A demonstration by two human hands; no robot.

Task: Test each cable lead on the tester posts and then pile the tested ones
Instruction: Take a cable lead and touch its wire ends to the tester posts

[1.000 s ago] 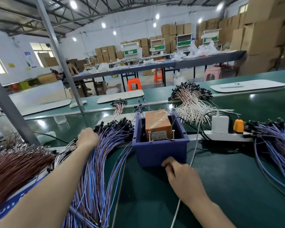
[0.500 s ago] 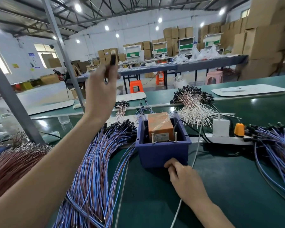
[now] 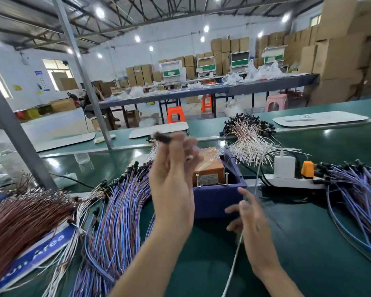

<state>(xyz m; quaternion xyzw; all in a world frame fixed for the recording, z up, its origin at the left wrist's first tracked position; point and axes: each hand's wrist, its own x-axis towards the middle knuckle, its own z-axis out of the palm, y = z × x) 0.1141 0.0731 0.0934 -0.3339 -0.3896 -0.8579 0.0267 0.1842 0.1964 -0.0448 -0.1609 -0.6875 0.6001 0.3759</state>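
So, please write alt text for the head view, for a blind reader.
A person's left hand, raised over a green bench, pinches the black plug of a cable lead near a blue tester box with two metal posts. The right hand is open before the box; a pile of blue and brown leads lies at left.

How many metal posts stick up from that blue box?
2. The left post stands at the front edge of the blue box, beside the raised left hand; the right post stands farther right along that edge. The hand may hide others.
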